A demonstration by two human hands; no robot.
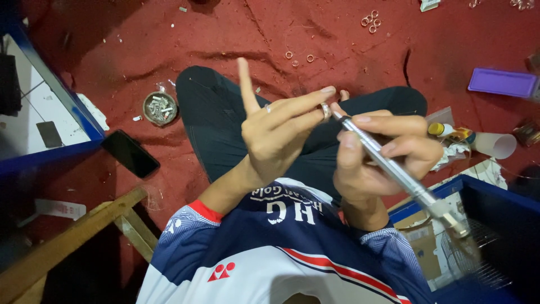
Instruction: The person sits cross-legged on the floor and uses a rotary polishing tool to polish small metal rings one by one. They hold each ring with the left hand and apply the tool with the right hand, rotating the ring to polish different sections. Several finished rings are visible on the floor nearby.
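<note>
- Centre frame: my left hand point(275, 138) pinches a small silver ring point(325, 111) at the fingertips, index finger raised.
- My right hand point(382, 155) grips a metal tool point(394, 169), tip touching the ring.

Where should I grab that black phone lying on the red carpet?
Take the black phone by its two long edges, coming straight down from above. It lies flat and slanted on the red carpet, apart from the blue frame and the ashtray, so both long sides look free for fingers.
</note>
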